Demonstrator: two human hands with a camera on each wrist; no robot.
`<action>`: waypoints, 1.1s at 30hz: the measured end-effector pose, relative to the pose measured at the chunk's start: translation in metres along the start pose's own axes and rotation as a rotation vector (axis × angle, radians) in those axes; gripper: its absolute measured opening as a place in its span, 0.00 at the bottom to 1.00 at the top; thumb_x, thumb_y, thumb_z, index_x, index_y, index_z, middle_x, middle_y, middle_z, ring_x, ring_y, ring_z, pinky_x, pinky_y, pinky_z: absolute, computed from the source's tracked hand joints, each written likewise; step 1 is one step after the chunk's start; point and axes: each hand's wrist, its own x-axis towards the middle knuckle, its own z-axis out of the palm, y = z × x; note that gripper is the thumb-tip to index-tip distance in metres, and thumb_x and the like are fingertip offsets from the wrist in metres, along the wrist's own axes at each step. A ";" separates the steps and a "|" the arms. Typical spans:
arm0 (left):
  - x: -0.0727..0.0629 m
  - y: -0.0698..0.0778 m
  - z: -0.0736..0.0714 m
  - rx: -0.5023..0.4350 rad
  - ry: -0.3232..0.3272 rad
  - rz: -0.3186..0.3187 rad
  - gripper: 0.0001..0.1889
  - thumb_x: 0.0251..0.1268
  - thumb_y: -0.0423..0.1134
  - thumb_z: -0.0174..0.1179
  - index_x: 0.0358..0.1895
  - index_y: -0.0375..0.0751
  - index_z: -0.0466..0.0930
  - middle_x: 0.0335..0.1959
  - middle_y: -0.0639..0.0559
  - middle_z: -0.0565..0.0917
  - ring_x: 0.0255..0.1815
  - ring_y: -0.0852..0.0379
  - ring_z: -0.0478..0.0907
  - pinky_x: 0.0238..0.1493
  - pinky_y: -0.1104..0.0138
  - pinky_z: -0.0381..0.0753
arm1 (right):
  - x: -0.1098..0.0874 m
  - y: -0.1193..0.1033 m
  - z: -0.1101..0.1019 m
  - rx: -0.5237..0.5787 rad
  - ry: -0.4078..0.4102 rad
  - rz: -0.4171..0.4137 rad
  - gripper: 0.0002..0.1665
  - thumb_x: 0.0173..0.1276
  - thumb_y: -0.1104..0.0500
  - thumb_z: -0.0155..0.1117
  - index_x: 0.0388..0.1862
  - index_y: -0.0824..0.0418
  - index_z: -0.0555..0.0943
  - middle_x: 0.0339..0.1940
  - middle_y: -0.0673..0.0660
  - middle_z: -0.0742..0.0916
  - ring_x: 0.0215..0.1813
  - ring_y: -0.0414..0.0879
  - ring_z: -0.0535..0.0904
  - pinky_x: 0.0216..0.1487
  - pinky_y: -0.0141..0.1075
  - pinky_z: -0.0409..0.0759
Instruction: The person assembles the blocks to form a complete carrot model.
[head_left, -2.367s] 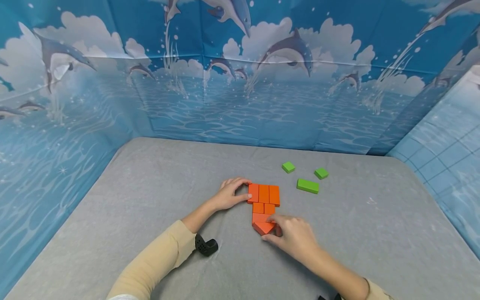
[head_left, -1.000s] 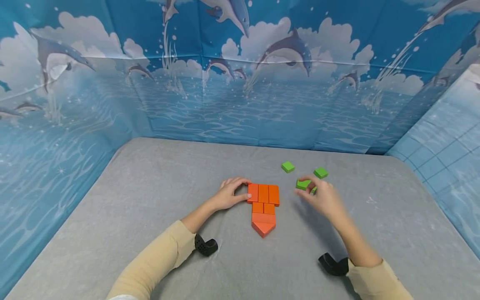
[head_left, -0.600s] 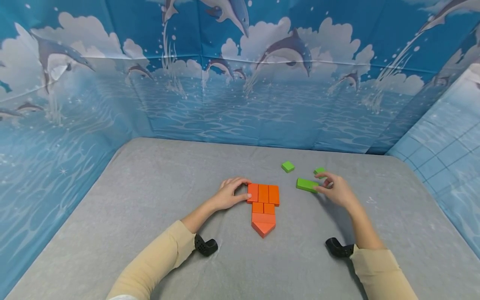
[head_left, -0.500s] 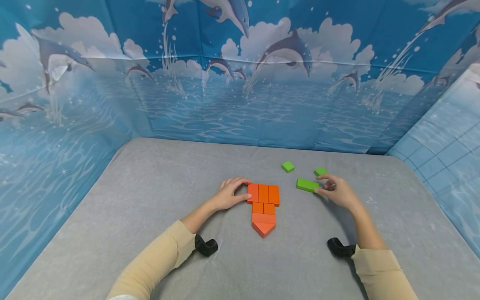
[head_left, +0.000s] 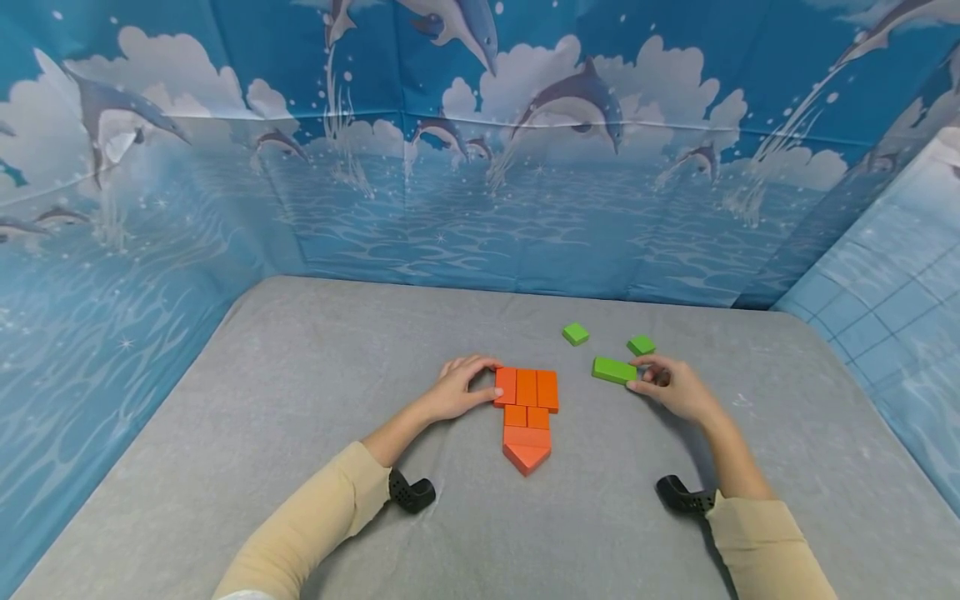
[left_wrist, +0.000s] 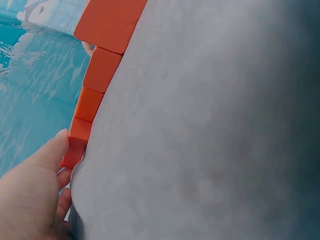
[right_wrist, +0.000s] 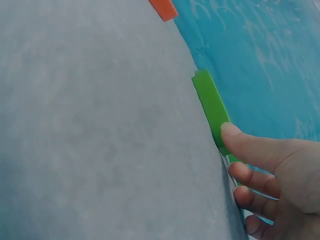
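Several orange blocks lie flat and joined on the table, ending in a pointed block at the near end. My left hand pinches the leftmost orange block of the far row between thumb and index finger; the left wrist view shows the thumb on its side. To the right, a long green block lies on the cloth. My right hand holds its right end, thumb on the near side and index finger on the far side. In the right wrist view the thumb presses the long green block.
Two small green blocks lie behind: one at the left, another just past the long one. Grey cloth covers the table. A dolphin-print curtain rises at the back and sides. Black wrist mounts hang from the sleeves.
My right hand let go of the pointed orange block, moved away to the right and back, and took the right end of the long green block. The left hand stayed in place.
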 end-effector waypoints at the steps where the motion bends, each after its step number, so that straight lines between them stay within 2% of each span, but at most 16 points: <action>1: 0.000 0.000 0.000 0.001 -0.001 0.001 0.22 0.63 0.46 0.56 0.59 0.43 0.70 0.59 0.48 0.72 0.62 0.46 0.61 0.63 0.48 0.47 | 0.000 0.000 0.000 -0.004 0.002 -0.003 0.23 0.61 0.58 0.64 0.52 0.70 0.75 0.29 0.57 0.77 0.26 0.44 0.69 0.26 0.33 0.68; 6: 0.000 -0.001 0.001 -0.001 0.002 0.005 0.22 0.63 0.46 0.56 0.59 0.43 0.70 0.58 0.48 0.72 0.62 0.47 0.62 0.63 0.48 0.47 | 0.006 -0.008 0.001 -0.020 -0.015 -0.015 0.24 0.64 0.54 0.61 0.53 0.69 0.74 0.31 0.56 0.79 0.29 0.44 0.73 0.28 0.34 0.71; 11: 0.000 -0.003 0.002 -0.003 0.005 0.005 0.22 0.63 0.46 0.56 0.59 0.43 0.70 0.58 0.49 0.73 0.62 0.47 0.62 0.63 0.48 0.47 | 0.021 -0.027 0.005 0.021 -0.051 -0.034 0.25 0.66 0.53 0.59 0.54 0.69 0.72 0.34 0.58 0.80 0.33 0.48 0.76 0.29 0.37 0.71; 18: 0.000 -0.002 0.002 -0.004 0.007 0.002 0.22 0.63 0.46 0.57 0.58 0.43 0.71 0.57 0.49 0.74 0.62 0.47 0.62 0.63 0.48 0.48 | 0.043 -0.050 0.025 0.100 -0.089 -0.090 0.23 0.65 0.57 0.60 0.54 0.70 0.72 0.34 0.59 0.80 0.32 0.51 0.76 0.27 0.36 0.72; 23: 0.001 -0.002 0.004 0.001 0.011 0.007 0.22 0.63 0.46 0.57 0.58 0.43 0.71 0.57 0.48 0.73 0.61 0.47 0.63 0.62 0.48 0.48 | 0.054 -0.059 0.039 0.127 -0.132 -0.125 0.22 0.64 0.60 0.61 0.54 0.70 0.72 0.32 0.59 0.80 0.28 0.48 0.75 0.25 0.34 0.72; 33: 0.001 -0.002 0.004 -0.003 0.013 0.001 0.21 0.63 0.45 0.57 0.58 0.44 0.71 0.57 0.49 0.73 0.61 0.47 0.63 0.62 0.47 0.48 | 0.066 -0.073 0.060 0.163 -0.210 -0.101 0.21 0.64 0.59 0.60 0.53 0.69 0.73 0.33 0.59 0.79 0.28 0.46 0.72 0.27 0.34 0.72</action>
